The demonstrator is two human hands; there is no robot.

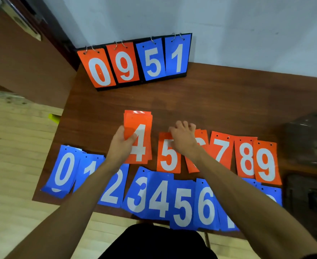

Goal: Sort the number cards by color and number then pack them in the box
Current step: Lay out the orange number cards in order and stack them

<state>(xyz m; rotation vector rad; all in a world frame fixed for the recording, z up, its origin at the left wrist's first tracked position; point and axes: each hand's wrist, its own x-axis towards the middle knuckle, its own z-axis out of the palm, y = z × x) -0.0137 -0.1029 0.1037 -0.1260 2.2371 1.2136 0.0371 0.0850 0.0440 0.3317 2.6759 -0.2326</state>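
Observation:
My left hand [121, 144] grips a stack of orange cards [139, 139] with a white 4 on top, thumb across its face. To its right an orange row lies on the brown table [219, 101]: the orange 5 [168, 156], a card mostly hidden under my wrist, the orange 7 [222, 152], the orange 8 [246, 159] and the orange 9 [267, 164]. My right hand [183, 136] rests with curled fingers on the top edges of the 5 and the hidden card; whether it pinches one is unclear. A blue row [161, 198] from 0 to 6 overlaps along the near edge.
A black flip scoreboard [135, 61] showing orange 0, 9 and blue 5, 1 leans against the wall at the table's back. A blurred clear plastic container [307, 135] stands at the right. The table's left edge drops to a wooden floor [13, 156].

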